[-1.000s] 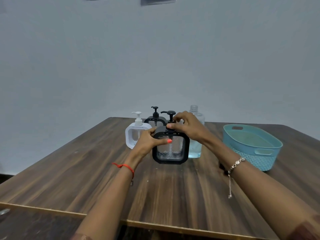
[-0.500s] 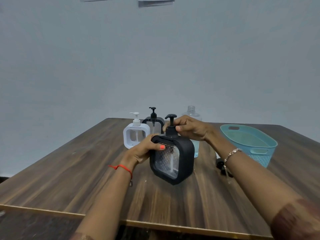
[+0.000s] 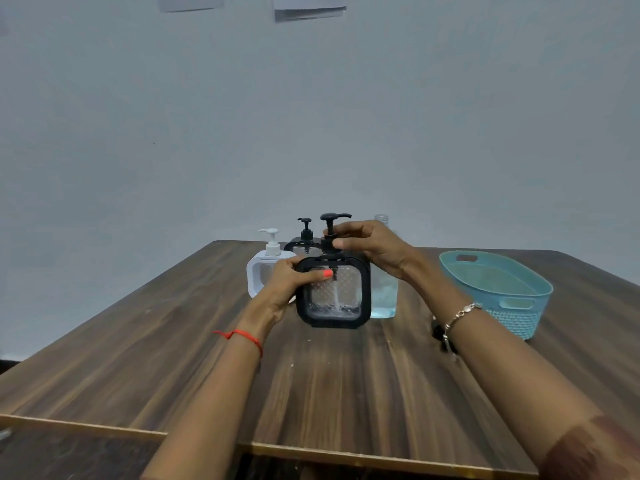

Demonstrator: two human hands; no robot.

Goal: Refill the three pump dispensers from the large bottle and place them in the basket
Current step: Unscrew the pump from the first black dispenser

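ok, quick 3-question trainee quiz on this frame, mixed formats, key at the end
1. True or false: the large bottle stands with no cap on its neck.
2. What does the right hand pinch? A) the pump of the front black dispenser; B) the large bottle; C) the basket handle.
3. How many pump dispensers are in view, and which one does the left hand hold?
Key: 1 true. 2 A. 3 three; the front black dispenser.
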